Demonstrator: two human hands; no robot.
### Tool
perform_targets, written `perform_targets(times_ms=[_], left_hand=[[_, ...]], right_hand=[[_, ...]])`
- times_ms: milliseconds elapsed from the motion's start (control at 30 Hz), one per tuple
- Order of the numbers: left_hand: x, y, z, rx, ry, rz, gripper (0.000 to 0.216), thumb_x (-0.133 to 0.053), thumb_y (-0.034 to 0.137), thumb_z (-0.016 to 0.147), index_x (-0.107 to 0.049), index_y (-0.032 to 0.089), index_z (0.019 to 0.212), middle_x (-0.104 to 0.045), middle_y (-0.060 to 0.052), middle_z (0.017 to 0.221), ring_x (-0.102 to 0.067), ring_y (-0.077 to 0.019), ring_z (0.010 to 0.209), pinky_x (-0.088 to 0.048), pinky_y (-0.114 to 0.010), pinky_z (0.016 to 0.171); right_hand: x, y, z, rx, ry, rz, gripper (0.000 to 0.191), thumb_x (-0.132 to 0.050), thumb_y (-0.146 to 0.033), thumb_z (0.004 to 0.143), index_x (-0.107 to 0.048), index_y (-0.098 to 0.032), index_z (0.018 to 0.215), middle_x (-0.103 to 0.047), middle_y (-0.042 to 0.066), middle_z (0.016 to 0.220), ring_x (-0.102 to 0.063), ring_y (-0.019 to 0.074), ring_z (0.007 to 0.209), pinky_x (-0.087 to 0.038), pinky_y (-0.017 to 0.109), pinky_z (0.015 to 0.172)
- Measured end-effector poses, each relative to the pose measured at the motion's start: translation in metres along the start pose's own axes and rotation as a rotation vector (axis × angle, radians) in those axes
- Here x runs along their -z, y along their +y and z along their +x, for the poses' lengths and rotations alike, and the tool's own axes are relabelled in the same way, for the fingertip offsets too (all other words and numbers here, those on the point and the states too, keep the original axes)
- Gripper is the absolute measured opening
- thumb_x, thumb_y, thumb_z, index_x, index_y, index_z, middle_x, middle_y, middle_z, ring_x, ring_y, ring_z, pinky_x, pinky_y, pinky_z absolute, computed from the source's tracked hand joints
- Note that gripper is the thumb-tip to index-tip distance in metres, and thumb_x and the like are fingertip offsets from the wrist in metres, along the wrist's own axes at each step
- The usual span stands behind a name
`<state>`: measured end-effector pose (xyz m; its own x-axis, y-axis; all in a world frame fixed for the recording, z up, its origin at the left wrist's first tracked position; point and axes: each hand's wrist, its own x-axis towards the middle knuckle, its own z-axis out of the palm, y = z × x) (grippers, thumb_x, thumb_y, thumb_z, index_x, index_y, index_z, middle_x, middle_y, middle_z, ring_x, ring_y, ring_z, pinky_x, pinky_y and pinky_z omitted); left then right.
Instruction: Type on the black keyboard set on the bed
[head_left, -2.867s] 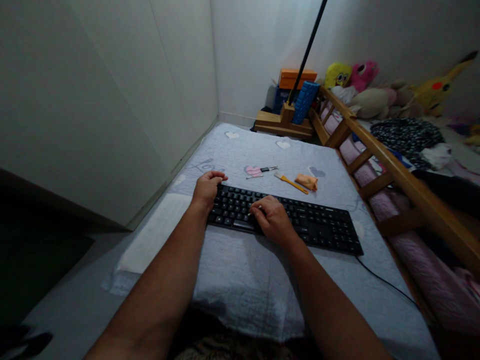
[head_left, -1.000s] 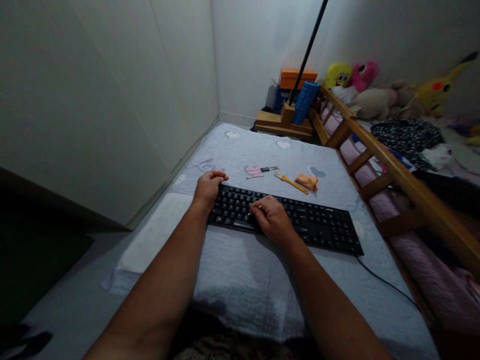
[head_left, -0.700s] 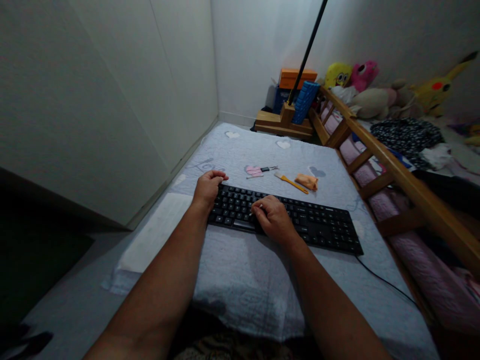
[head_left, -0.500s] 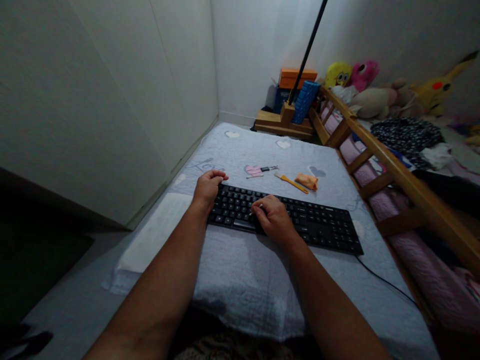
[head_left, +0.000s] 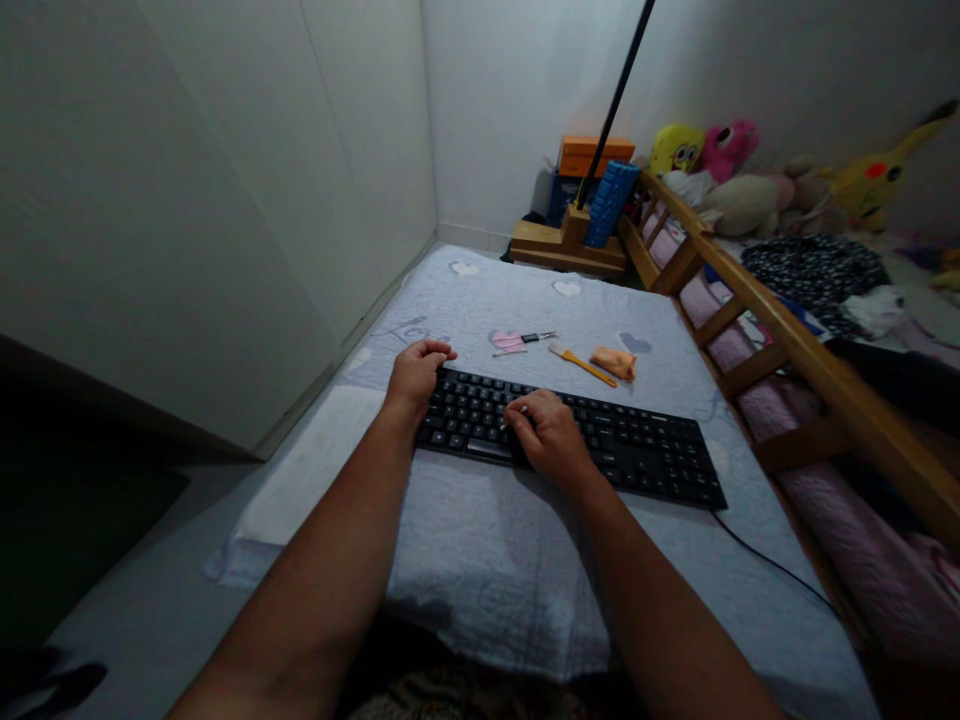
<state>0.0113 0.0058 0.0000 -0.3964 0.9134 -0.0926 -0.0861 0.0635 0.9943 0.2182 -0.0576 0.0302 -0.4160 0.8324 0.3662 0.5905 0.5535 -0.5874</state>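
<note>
A black keyboard (head_left: pixel 649 455) lies across the cloth-covered table in front of me. At its far left corner, my left hand (head_left: pixel 417 380) is closed on the edge, fingers curled past the back. My right hand (head_left: pixel 547 432) rests over the middle keys, its fingers pinching a thin cotton swab (head_left: pixel 505 427) whose white tip points down at the keys. Behind the keyboard lie another thin swab (head_left: pixel 510 352), a small black-handled brush (head_left: pixel 531 338), a yellow brush (head_left: pixel 589 367) and a crumpled orange cloth (head_left: pixel 613 363). The keys under my right hand are hidden.
A white folded cloth or paper (head_left: pixel 319 460) lies left of the keyboard. The keyboard's cable (head_left: pixel 772 560) runs off to the right. A wooden bed rail (head_left: pixel 810 350) borders the right side, and a pale cabinet (head_left: pixel 225 200) stands on the left.
My right hand has shifted very slightly to the right with the swab. The left hand and keyboard have stayed in place.
</note>
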Motion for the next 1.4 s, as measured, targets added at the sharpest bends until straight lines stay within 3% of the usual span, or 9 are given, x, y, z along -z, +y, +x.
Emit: perform_targets(times_ms=[1400], left_hand=[[-0.0007,0.0022,-0.0016,-0.006,0.000,0.010,0.013,-0.057,0.018,0.061,-0.062,0.017,0.073,-0.068,-0.005,0.077,-0.058,-0.0171,0.074,-0.043,-0.031,0.076]], right_hand=[[-0.0040,0.0000,0.0000,0.025,-0.024,0.028,0.014,-0.052,-0.017,0.086,-0.066,-0.019,0.082,-0.065,0.005,0.081,-0.055,0.0188,0.082,-0.042,0.034,0.080]])
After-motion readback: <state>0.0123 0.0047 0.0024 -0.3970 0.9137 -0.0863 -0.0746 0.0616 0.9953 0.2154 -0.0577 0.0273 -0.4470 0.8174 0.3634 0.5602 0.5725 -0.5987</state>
